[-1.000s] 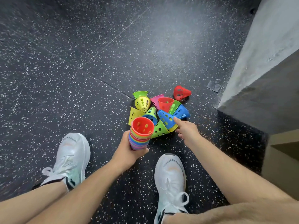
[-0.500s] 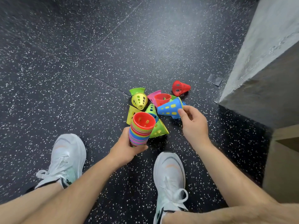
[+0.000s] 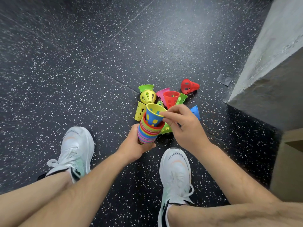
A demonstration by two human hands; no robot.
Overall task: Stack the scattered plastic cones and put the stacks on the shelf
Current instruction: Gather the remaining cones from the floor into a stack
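Your right hand (image 3: 185, 128) pinched the blue cone (image 3: 153, 117) by its rim, narrow end tilted partway into the stack (image 3: 147, 134) directly beneath, which your left hand (image 3: 136, 148) gripped; loose cones (image 3: 170, 97) lay beyond.

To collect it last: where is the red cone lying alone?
In the head view, the lone red cone lies on its side, upper right of the cone pile, near the grey wall.

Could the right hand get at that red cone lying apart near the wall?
Probably yes, once free: the right hand pinches the blue cone at the stack, but the lone red cone lies on open floor beyond it, nothing covering it.
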